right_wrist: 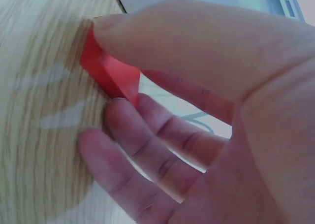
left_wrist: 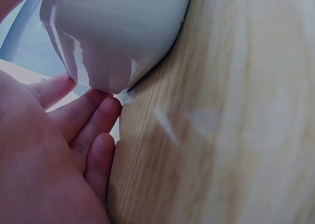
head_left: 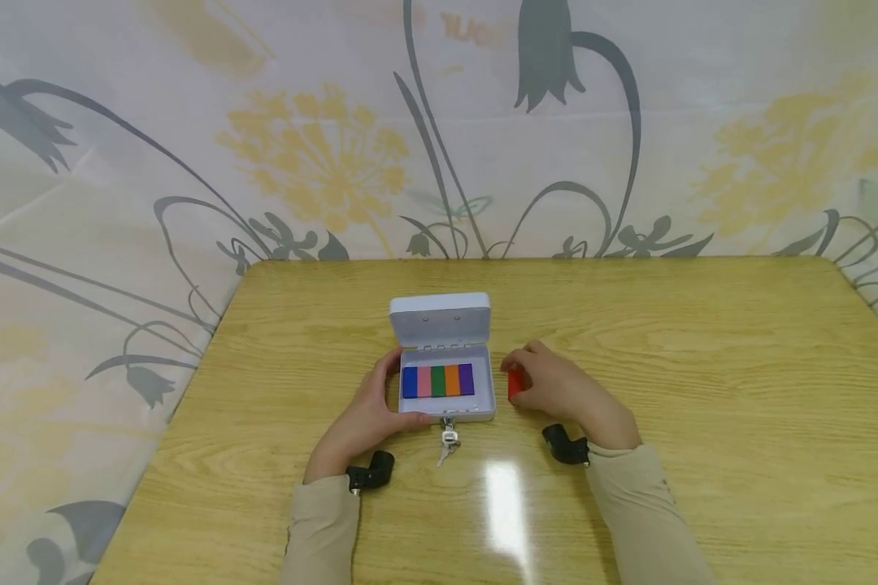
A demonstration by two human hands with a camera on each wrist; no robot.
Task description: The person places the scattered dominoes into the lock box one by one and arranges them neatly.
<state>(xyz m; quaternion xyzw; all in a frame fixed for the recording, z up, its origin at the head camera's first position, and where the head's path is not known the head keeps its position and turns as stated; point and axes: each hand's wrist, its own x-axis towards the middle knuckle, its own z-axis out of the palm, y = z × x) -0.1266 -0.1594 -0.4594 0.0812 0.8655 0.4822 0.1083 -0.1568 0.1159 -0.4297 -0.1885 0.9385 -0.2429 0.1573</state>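
A small white metal cash box [head_left: 484, 382] stands on the table with its lid [head_left: 440, 321] raised. In its left part, several coloured blocks [head_left: 438, 381] lie side by side: blue, pink, green, orange and purple. My left hand [head_left: 369, 410] grips the box at its left side, thumb along the front edge and fingers at the back corner. In the left wrist view, the fingertips [left_wrist: 106, 103] touch the white corner. Just right of the box, my right hand [head_left: 556, 386] pinches a red block [right_wrist: 110, 71] between thumb and fingers, close over the tabletop.
Keys [head_left: 449, 443] hang from the lock at the front of the box. The wooden table [head_left: 702, 366] reaches back to a flower-patterned cloth [head_left: 483, 146]. A black wrist camera [head_left: 565, 444] sits at the right wrist, another [head_left: 373, 471] at the left.
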